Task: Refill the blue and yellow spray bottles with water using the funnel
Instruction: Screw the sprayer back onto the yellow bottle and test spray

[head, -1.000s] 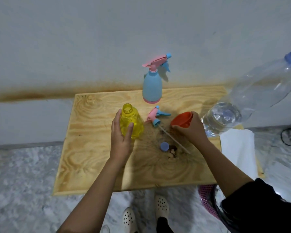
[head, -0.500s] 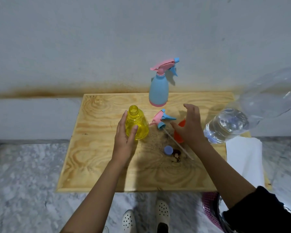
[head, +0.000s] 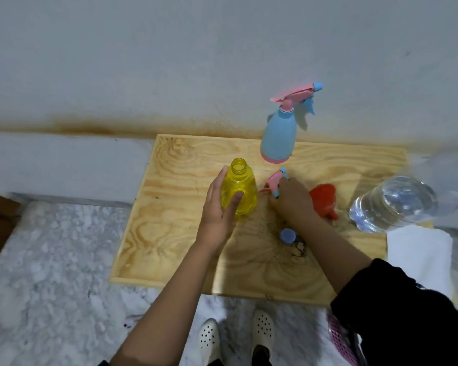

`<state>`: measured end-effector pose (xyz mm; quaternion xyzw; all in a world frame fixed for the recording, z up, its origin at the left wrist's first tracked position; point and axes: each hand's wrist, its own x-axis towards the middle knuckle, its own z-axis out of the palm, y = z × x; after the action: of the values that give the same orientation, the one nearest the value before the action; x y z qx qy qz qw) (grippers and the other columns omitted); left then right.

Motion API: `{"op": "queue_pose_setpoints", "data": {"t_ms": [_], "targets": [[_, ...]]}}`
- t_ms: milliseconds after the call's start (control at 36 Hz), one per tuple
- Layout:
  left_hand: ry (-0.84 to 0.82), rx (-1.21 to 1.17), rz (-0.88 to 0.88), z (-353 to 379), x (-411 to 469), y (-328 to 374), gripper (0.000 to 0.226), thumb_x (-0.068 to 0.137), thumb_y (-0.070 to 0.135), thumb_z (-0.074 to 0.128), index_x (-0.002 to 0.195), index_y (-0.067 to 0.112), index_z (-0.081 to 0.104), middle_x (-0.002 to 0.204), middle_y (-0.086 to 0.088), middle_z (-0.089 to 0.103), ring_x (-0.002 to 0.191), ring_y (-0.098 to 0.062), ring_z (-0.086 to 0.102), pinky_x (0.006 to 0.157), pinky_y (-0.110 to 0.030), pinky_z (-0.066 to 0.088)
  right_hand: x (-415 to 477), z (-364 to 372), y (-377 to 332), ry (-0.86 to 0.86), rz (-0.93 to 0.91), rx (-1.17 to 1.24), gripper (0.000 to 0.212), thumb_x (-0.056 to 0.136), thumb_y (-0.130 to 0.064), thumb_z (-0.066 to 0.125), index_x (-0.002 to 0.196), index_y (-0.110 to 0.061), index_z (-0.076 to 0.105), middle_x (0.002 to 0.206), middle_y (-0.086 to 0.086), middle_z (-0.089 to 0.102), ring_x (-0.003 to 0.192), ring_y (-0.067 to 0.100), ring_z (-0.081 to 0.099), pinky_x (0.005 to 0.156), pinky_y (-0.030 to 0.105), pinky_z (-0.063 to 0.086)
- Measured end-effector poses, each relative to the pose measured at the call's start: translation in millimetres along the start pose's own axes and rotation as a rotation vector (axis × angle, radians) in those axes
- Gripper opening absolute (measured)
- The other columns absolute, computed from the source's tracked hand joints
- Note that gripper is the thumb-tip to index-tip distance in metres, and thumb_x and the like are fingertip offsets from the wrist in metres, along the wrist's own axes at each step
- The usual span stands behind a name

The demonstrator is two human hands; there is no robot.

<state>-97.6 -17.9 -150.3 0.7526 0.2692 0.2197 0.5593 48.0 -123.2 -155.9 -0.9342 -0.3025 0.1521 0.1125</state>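
Observation:
The yellow spray bottle (head: 242, 190) stands upright and uncapped on the wooden board (head: 169, 220), and my left hand (head: 218, 207) grips its body. Its pink and blue spray head (head: 274, 182) lies just right of it, with my right hand (head: 292, 200) closing round it. The orange funnel (head: 323, 200) lies on its side right of that hand, apart from it. At the board's far edge stands the blue spray bottle (head: 276, 138), with its pink spray head screwed on. A large clear water bottle (head: 394, 204) lies at the right.
A small blue cap (head: 288, 235) lies on the board near my right forearm. A white cloth (head: 418, 256) sits at the board's right edge and a pink basket (head: 340, 336) below it. The wall rises right behind the board. Marble floor surrounds it.
My right hand let go of the orange funnel, which now lies on the board, and moved left onto the loose spray head. My left hand stayed on the yellow bottle.

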Motion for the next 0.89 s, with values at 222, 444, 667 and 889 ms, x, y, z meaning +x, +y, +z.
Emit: {"op": "queue_pose_setpoints", "data": {"t_ms": [222,444,667,889], "targets": [[-0.013,0.013,0.002,-2,1,5,0.050,0.091,0.043,0.052,0.124,0.067,0.024,0.130,0.046,0.027,0.121,0.026,0.028,0.097,-0.001,0.029,-4,-17,-5,0.120,0.032,0.308,0.031,0.086,-0.026,0.060,0.102,0.001,0.059,0.099,0.017,0.057,0.092,0.028,0.054,0.070,0.031,0.038],[-0.005,0.037,0.041,-1,-3,7,0.047,0.092,0.050,0.048,0.130,0.059,0.023,0.135,0.038,0.026,0.119,0.030,0.025,0.091,0.006,0.025,-16,-78,-29,0.369,0.003,0.743,0.029,0.080,-0.019,0.072,0.103,-0.003,0.065,0.084,0.004,0.059,0.070,0.008,0.054,0.068,0.017,0.043],[-0.018,0.022,0.007,-3,-5,12,0.050,0.096,0.033,0.051,0.137,0.045,0.025,0.140,0.023,0.031,0.126,0.010,0.030,0.088,0.007,0.025,-33,-135,-53,0.438,-0.161,1.147,0.010,0.087,-0.016,0.065,0.097,-0.013,0.064,0.073,-0.015,0.055,0.064,-0.007,0.051,0.070,0.014,0.041],[-0.029,0.039,0.025,-3,-5,9,0.051,0.096,0.035,0.050,0.137,0.049,0.023,0.140,0.026,0.030,0.124,0.016,0.032,0.094,-0.002,0.028,-47,-164,-85,0.515,-0.314,1.377,0.024,0.088,-0.004,0.061,0.112,-0.001,0.058,0.096,0.002,0.063,0.092,0.013,0.061,0.084,0.021,0.049]]}}
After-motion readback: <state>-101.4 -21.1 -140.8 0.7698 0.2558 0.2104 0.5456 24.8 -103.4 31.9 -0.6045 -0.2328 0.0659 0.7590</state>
